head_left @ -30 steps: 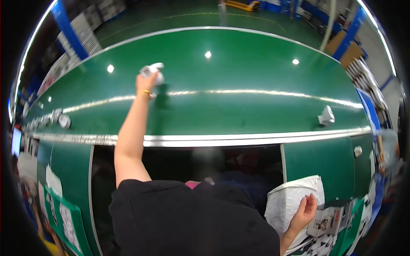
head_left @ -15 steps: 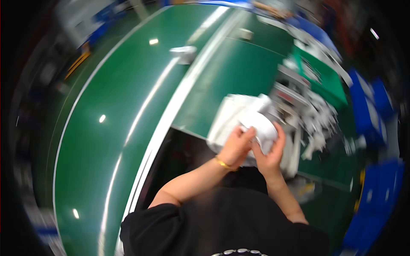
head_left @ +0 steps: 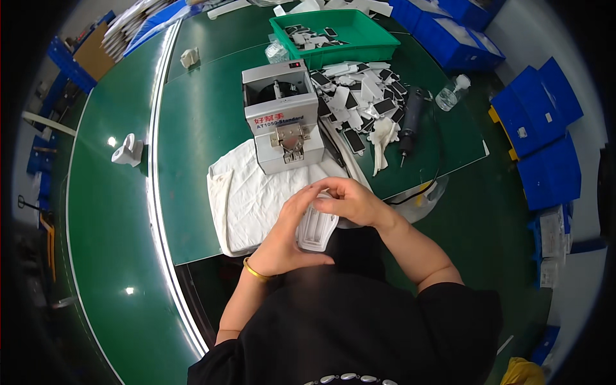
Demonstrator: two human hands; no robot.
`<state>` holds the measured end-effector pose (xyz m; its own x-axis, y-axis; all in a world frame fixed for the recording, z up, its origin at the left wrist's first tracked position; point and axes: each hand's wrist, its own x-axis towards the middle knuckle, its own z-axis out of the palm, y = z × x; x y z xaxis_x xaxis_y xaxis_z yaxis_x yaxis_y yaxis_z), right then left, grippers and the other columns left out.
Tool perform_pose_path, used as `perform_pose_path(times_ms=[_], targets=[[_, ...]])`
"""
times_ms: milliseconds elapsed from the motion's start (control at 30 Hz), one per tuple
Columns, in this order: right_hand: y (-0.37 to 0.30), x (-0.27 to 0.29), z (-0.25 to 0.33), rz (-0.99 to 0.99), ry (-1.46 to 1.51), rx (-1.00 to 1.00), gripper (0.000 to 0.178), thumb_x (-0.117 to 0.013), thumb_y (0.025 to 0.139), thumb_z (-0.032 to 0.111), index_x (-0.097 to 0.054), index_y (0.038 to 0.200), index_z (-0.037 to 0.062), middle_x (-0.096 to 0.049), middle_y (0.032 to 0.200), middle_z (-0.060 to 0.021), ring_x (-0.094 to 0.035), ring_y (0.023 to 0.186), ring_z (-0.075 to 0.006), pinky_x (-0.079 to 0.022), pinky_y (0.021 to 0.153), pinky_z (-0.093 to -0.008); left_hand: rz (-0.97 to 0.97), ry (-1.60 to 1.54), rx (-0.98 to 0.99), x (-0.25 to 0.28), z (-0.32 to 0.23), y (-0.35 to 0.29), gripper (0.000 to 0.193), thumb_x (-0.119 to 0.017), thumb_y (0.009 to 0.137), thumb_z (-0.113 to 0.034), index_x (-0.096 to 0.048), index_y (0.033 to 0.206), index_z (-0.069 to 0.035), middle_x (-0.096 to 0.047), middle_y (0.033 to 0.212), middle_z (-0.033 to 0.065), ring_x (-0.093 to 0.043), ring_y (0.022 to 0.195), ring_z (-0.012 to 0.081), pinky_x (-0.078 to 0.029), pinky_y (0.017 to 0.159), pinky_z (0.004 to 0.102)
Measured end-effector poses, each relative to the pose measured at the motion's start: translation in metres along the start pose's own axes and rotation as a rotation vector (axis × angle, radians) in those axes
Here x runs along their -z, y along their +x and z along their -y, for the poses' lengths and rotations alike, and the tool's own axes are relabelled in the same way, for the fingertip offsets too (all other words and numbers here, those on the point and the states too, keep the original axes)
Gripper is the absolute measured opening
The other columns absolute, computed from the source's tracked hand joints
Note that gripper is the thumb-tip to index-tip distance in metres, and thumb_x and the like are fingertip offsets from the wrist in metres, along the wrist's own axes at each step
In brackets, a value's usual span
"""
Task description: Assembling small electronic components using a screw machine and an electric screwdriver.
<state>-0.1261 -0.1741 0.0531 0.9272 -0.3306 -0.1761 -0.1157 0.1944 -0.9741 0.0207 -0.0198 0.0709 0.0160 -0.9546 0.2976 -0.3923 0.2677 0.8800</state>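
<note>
A white plastic housing (head_left: 314, 232) sits between my two hands, close in front of my body, its hollow ribbed inner side facing up. My left hand (head_left: 282, 237) curves round its left side, the thumb stretched below its near end. Over the far end, my right hand (head_left: 351, 200) bends its thumb and fingers onto the housing, hiding that part. Just beyond my hands a white cloth (head_left: 247, 199) covers the table corner. On the cloth's far side stands a grey benchtop machine (head_left: 289, 151) with a metal mechanism at its front.
Right of the machine lie a heap of black and white pieces (head_left: 362, 96), a dark electric screwdriver (head_left: 410, 125) and a clear bottle (head_left: 449, 96). Behind is a green bin (head_left: 378, 52). White parts (head_left: 128, 151) rest on the green conveyor (head_left: 106, 212) at left. Blue bins (head_left: 548, 160) line the right.
My view has swung, so the machine and heap now appear farther left and sharper. The white piece has turned from a smooth outer face to its hollow side; my right hand has shifted over its far end.
</note>
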Motion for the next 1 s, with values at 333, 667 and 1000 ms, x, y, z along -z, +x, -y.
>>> perform_pose_path(times_ms=[333,667,1000], targets=[[0.07,0.108,-0.001,-1.058,-1.252,0.011,0.042,-0.077,0.078,0.039,-0.069,0.1,0.0034,-0.069,0.091,-0.0112,-0.066,0.084,-0.0314,-0.052,0.077,-0.0414,-0.291,0.033,0.18,-0.014,0.032,-0.018,0.134,-0.1,0.049,-0.029,-0.018,0.151,-0.002,-0.039,0.142,0.0127,-0.045,0.129,0.0252,-0.036,0.11,0.038],[0.053,0.102,0.007,-0.885,-0.139,0.233,0.02,-0.067,0.093,0.02,-0.064,0.101,0.0014,-0.066,0.092,-0.0058,-0.065,0.075,-0.0135,-0.052,0.064,-0.027,-0.469,-0.119,0.084,-0.021,0.041,-0.025,0.137,-0.099,0.049,-0.02,-0.012,0.154,-0.008,-0.046,0.138,0.0176,-0.051,0.124,0.0292,-0.041,0.106,0.041],[0.005,0.012,0.044,-0.43,0.055,0.307,0.035,-0.066,0.089,-0.002,-0.059,0.123,-0.0003,-0.064,0.085,-0.0031,-0.058,0.066,-0.008,-0.048,0.058,-0.0215,-0.486,-0.166,0.054,-0.023,0.038,-0.021,0.136,-0.098,0.051,-0.023,-0.01,0.153,-0.008,-0.046,0.141,0.0218,-0.047,0.132,0.0336,-0.038,0.11,0.0434]])
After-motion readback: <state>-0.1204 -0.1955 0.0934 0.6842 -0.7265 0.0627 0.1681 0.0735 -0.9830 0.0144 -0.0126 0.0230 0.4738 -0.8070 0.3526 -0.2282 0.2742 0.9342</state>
